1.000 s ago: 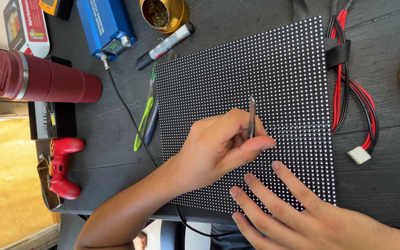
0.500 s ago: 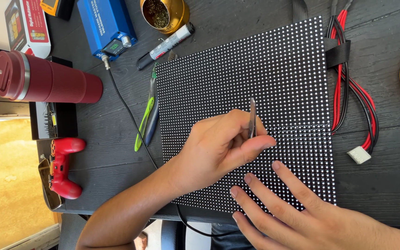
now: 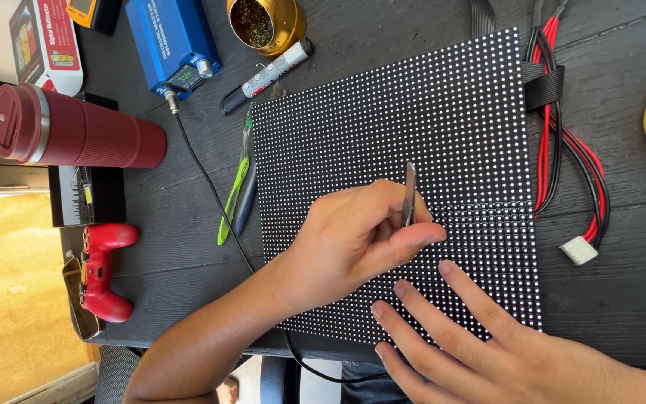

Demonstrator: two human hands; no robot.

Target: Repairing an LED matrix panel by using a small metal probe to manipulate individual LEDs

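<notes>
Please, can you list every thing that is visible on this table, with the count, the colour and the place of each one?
LED panel: 1, black with white dots, centre.
Tweezers: 1, metal, in left hand.
Wire bundle: 1, red and black, right of panel.
Pliers: 1, green and blue handles, left of panel.
Tumbler: 1, dark red, lying at left.
Game controller: 1, red, lower left.
Blue box: 1, blue, top.
Gold tin: 1, top.
Marker: 1, grey, top.
Left hand: holds tweezers over panel.
Right hand: flat on panel.
</notes>
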